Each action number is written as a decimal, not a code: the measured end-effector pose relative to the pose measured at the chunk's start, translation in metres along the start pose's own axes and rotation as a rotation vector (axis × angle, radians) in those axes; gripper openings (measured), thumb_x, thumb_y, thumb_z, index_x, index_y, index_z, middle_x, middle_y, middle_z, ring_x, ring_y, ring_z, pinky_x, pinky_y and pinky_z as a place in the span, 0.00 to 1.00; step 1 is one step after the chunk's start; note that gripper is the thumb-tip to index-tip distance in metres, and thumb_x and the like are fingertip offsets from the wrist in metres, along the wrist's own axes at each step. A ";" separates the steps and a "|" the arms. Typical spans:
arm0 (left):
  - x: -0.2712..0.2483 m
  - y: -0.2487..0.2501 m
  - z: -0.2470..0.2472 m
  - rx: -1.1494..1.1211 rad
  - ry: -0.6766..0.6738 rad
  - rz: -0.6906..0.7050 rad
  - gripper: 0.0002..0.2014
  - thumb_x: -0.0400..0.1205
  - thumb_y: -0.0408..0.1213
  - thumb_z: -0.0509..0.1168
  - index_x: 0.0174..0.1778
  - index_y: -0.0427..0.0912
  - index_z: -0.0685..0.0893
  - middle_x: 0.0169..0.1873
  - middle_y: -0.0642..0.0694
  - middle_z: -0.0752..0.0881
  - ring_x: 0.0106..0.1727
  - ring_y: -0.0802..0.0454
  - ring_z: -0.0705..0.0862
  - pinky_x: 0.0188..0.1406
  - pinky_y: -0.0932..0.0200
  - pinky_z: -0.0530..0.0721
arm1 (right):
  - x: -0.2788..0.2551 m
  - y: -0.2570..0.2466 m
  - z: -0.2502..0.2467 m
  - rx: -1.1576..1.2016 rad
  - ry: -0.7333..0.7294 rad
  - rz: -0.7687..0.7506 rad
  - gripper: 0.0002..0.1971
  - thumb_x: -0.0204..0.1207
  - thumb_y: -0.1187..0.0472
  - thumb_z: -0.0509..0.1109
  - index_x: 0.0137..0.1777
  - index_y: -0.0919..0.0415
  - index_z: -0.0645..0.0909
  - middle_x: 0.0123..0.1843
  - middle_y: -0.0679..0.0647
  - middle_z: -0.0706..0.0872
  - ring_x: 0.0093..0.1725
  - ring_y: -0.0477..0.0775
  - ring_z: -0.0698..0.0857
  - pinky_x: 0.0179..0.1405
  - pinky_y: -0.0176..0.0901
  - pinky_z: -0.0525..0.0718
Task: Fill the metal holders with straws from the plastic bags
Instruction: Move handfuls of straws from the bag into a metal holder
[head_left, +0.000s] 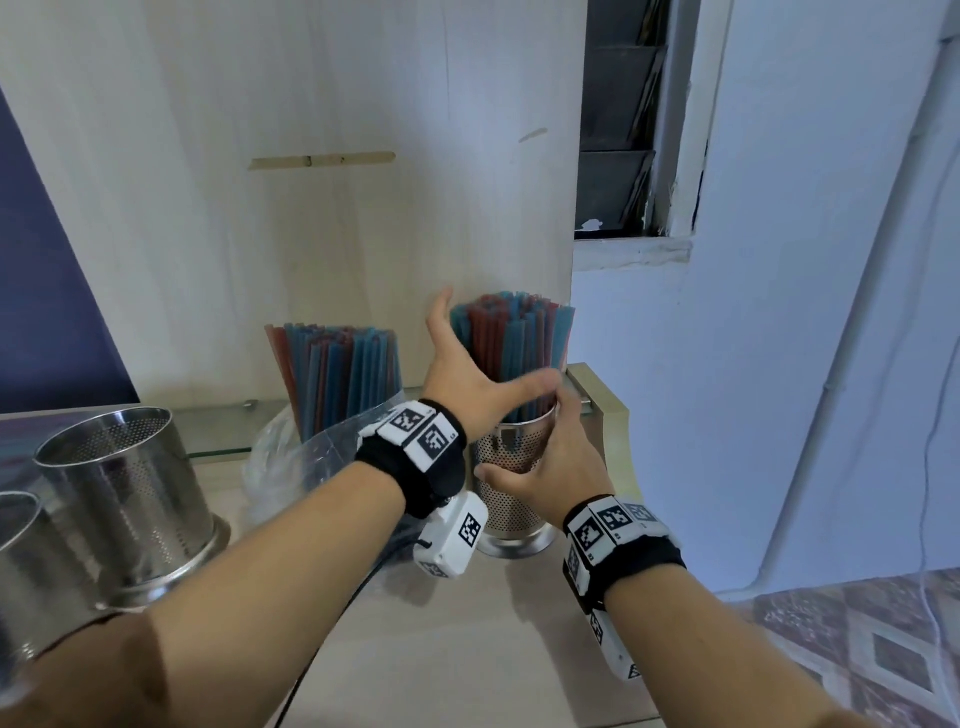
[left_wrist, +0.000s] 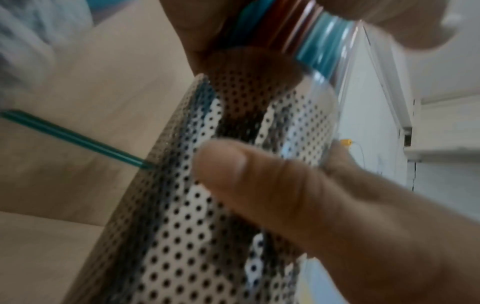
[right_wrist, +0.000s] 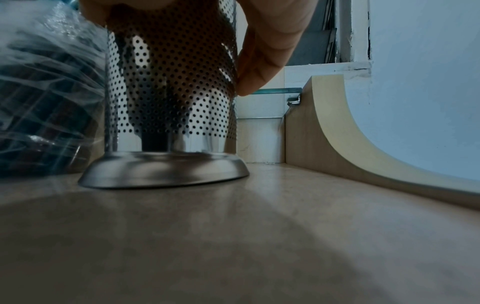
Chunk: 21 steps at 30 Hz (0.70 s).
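A perforated metal holder (head_left: 511, 506) stands on the counter, packed with red and blue straws (head_left: 514, 338). My right hand (head_left: 540, 452) grips its upper wall, thumb on the near side; its fingers (right_wrist: 262, 61) lie round the holder (right_wrist: 168, 82). My left hand (head_left: 467, 369) is spread wide, thumb pointing up left of the straws, blurred fingers across them just above the rim. In the left wrist view the straws (left_wrist: 293, 26) pass between palm and fingers above the holder (left_wrist: 168, 226). A clear plastic bag (head_left: 291, 457) with more straws (head_left: 337, 364) stands just left.
Two empty metal holders (head_left: 124, 493) (head_left: 21, 561) stand at the left. A glass shelf (head_left: 223, 447) runs along the back panel. A curved beige side panel (right_wrist: 337, 133) bounds the counter (head_left: 467, 649) on the right. A dark cable (head_left: 332, 649) crosses the counter.
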<state>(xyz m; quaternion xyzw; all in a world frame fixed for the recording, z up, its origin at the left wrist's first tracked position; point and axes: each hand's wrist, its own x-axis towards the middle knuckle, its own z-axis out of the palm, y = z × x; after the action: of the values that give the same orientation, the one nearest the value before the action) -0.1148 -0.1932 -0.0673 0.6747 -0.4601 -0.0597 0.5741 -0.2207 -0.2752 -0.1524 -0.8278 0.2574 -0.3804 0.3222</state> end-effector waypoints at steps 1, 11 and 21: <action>-0.001 -0.003 0.004 0.038 -0.012 -0.007 0.66 0.58 0.55 0.84 0.81 0.59 0.41 0.71 0.54 0.70 0.69 0.54 0.74 0.69 0.54 0.74 | 0.000 0.000 0.000 -0.005 -0.001 0.001 0.48 0.55 0.42 0.88 0.64 0.33 0.54 0.62 0.41 0.78 0.60 0.44 0.82 0.55 0.33 0.76; 0.025 -0.006 -0.015 -0.065 -0.058 -0.021 0.51 0.63 0.65 0.74 0.78 0.45 0.66 0.67 0.50 0.81 0.67 0.54 0.80 0.69 0.50 0.81 | -0.002 -0.004 -0.004 -0.019 -0.005 0.023 0.56 0.51 0.36 0.86 0.71 0.32 0.50 0.71 0.41 0.78 0.69 0.48 0.81 0.68 0.54 0.81; 0.002 -0.008 0.008 0.090 -0.011 0.009 0.52 0.60 0.53 0.84 0.77 0.49 0.62 0.64 0.55 0.79 0.63 0.56 0.79 0.63 0.53 0.82 | -0.002 -0.003 -0.002 -0.077 0.000 0.038 0.52 0.50 0.33 0.84 0.71 0.40 0.57 0.65 0.37 0.75 0.65 0.47 0.82 0.62 0.53 0.84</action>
<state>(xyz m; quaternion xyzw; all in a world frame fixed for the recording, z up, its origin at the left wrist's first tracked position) -0.1135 -0.2007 -0.0759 0.6976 -0.4683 -0.0401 0.5408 -0.2231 -0.2724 -0.1506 -0.8346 0.2875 -0.3639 0.2972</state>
